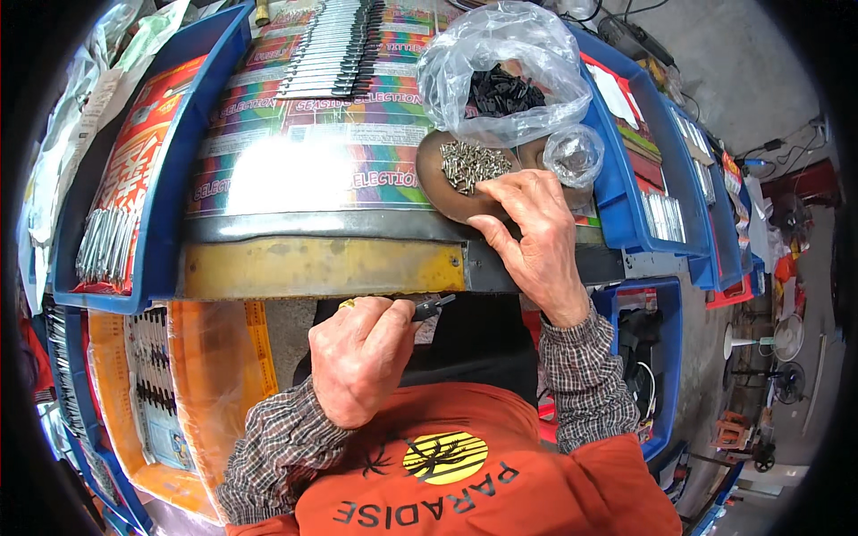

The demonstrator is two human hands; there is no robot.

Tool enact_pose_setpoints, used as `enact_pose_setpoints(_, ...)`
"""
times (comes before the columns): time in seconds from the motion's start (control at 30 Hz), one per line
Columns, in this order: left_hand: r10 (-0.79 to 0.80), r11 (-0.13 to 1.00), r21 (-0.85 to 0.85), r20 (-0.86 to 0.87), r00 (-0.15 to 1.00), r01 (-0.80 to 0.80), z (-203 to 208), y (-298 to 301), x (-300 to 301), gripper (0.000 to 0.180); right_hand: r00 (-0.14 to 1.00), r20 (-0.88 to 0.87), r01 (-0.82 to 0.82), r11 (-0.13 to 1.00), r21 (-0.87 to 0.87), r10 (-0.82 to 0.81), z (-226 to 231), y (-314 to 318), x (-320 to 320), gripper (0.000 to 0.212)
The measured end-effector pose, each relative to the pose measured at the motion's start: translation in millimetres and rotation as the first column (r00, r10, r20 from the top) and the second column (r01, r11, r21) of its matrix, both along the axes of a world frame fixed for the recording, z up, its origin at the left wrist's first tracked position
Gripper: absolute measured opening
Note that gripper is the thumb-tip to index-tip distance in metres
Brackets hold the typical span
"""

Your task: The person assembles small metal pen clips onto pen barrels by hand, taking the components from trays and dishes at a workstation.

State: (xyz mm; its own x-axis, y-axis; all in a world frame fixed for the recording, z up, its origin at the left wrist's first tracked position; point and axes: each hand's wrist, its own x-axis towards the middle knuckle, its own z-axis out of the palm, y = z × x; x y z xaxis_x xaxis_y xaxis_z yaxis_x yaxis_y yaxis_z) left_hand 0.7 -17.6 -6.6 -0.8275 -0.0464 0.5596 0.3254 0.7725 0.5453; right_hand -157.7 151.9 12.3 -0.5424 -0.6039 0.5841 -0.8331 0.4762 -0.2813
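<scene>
Near the table's front edge, my left hand (362,357) is closed round a dark piece with a narrow tip (433,306), perhaps part of a pen; most of it is hidden in the fingers. My right hand (532,237) reaches over the brown dish (436,204), thumb and forefinger apart, fingertips at the near edge of a pile of small metal tubular pieces (465,163). Just beyond lies an open clear plastic bag (447,58) with small black parts (505,92) in it. Further left, pens (326,54) with black ends lie side by side in a row.
Blue trays stand left (165,259) and right (617,210), holding metallic rods or pens. A small clear bag (574,154) sits beside the dish. The table has a yellow front edge (322,266). Below left is an orange-lined container (214,357); below right, a blue bin (666,357).
</scene>
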Motion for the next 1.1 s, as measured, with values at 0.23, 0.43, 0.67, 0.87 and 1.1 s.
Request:
enact_pose_setpoints(0.23, 0.026, 1.000, -0.010, 0.042, 0.999, -0.025, -6.2, -5.1, 0.8, 0.024, 1.000, 0.010, 0.013, 0.996, 0.089, -0.014, -5.4, -4.0, -3.4, 0.039)
enact_pose_setpoints(0.43, 0.015, 1.000, 0.000, 0.050, 0.999, -0.015, -5.9, -5.6, 0.2, 0.025, 1.000, -0.009, 0.017, 0.994, 0.109, -0.016, -5.8, -5.5, -1.5, 0.040)
enact_pose_setpoints(0.67, 0.007, 1.000, 0.026, 0.062, 0.998, -0.009, -1.6, -5.6, 0.3, 0.025, 0.997, 0.074, -0.031, 0.999, 0.021, 0.030, -2.2, -4.7, -2.8, 0.028)
enact_pose_setpoints(0.87, -0.010, 0.998, 0.059, 0.080, 0.997, 0.005, -0.3, -5.6, 0.2, 0.023, 0.983, 0.181, -0.029, 0.999, -0.014, 0.031, -1.0, -6.3, 1.9, 0.012)
enact_pose_setpoints(1.1, -0.028, 0.992, 0.127, 0.169, 0.985, 0.006, 4.4, -5.9, 3.5, 0.019, 0.990, 0.134, -0.029, 0.998, -0.054, 0.036, 5.1, -4.7, 18.4, 0.008)
